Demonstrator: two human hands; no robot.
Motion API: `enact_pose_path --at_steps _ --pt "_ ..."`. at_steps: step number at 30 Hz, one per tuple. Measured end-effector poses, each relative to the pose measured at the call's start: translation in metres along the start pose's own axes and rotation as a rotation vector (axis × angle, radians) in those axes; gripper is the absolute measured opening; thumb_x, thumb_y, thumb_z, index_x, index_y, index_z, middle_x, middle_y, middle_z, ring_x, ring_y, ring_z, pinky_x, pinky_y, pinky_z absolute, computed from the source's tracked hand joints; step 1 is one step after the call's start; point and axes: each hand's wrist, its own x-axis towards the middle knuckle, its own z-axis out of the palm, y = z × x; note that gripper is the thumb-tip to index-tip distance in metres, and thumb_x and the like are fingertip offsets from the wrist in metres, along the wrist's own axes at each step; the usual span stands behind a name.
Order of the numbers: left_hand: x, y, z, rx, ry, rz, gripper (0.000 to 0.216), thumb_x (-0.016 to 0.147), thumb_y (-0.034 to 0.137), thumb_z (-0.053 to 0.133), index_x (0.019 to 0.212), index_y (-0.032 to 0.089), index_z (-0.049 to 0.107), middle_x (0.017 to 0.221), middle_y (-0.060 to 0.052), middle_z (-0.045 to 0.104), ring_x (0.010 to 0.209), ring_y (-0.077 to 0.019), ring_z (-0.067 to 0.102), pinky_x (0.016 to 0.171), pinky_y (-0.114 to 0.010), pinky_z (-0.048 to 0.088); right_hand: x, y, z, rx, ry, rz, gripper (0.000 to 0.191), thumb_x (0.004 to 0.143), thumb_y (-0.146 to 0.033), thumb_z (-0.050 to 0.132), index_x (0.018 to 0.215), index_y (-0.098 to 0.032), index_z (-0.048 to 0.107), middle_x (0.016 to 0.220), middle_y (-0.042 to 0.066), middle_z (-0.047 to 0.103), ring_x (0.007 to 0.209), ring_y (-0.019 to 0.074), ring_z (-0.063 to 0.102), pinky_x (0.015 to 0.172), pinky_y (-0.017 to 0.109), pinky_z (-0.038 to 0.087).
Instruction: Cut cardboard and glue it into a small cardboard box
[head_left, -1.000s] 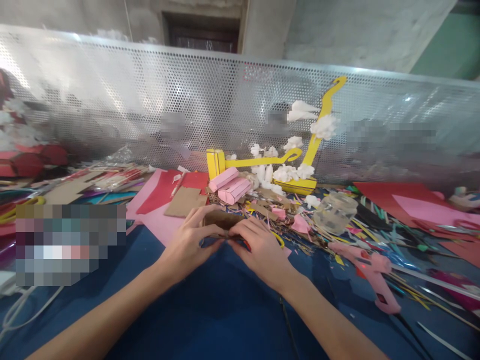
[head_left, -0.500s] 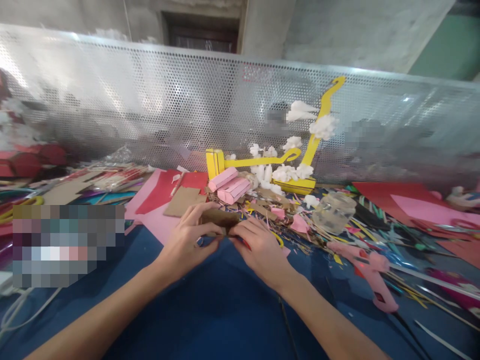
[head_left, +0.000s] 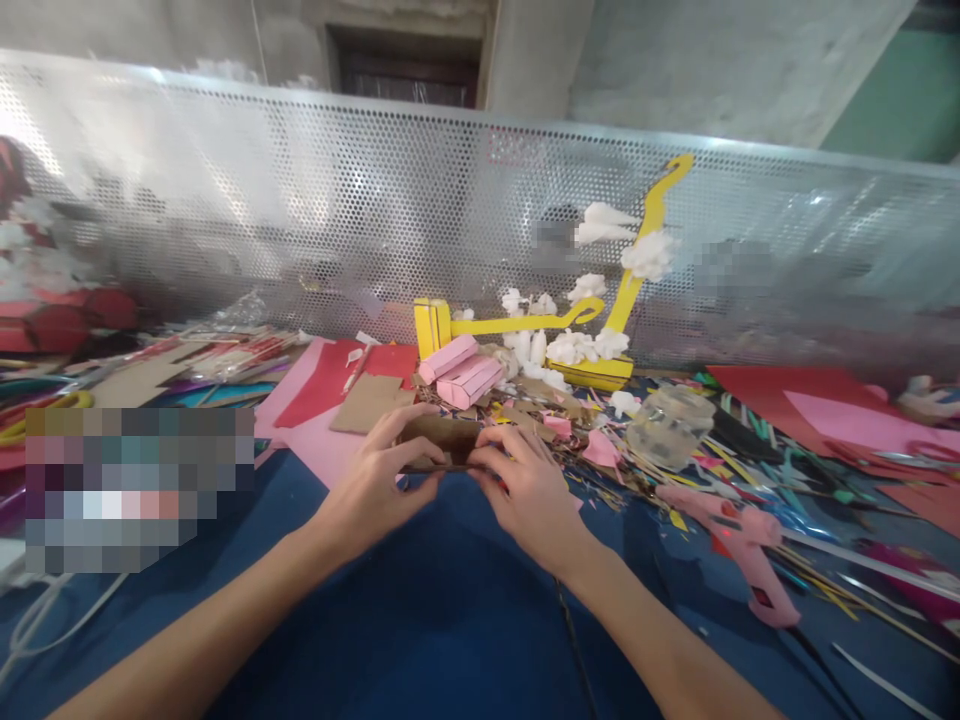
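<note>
Between my hands is a folded piece of brown cardboard, its hollow inside facing me. My left hand pinches its left end, thumb below and fingers over the top. At the right end, my right hand grips the near edge between thumb and fingertips. A small red bit shows under the right fingers; I cannot make out what it is. Just behind the cardboard lie pink paper prisms with dark edge lines. A flat brown cardboard sheet rests beyond my left hand.
A pink glue gun lies on the blue tabletop at right, its cord running forward. Yellow paper shapes with white flowers stand by the perforated metal panel. Paper scraps, a clear container and red sheets spread behind.
My right fingers have shifted slightly right along the cardboard's near edge, with the thumb drawn back a little. My left hand keeps its hold. The view has moved very slightly.
</note>
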Motion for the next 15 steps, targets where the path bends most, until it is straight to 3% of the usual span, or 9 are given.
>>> enact_pose_path --at_steps 8,15 --pt "0.0026 0.0031 -0.0046 -0.119 0.016 -0.065 0.012 0.090 0.012 0.064 0.093 0.021 0.071 0.139 -0.009 0.051 0.122 -0.0264 0.064 0.092 -0.040 0.065 -0.0018 0.0082 0.0020 0.102 0.052 0.067 0.008 0.095 -0.017 0.067 0.099 -0.023 0.070 0.112 0.009 0.062 0.111 0.0278 0.059 0.098 0.047 0.050" --pt "0.0039 0.0020 -0.0039 -0.170 0.009 -0.080 0.010 0.090 0.013 0.065 0.092 0.020 0.071 0.139 -0.009 0.050 0.122 -0.0261 0.063 0.094 -0.040 0.065 -0.0013 0.0090 0.0028 0.076 0.068 0.063 0.012 0.094 -0.013 0.066 0.091 -0.023 0.072 0.106 0.008 0.064 0.108 0.0278 0.058 0.097 0.047 0.050"
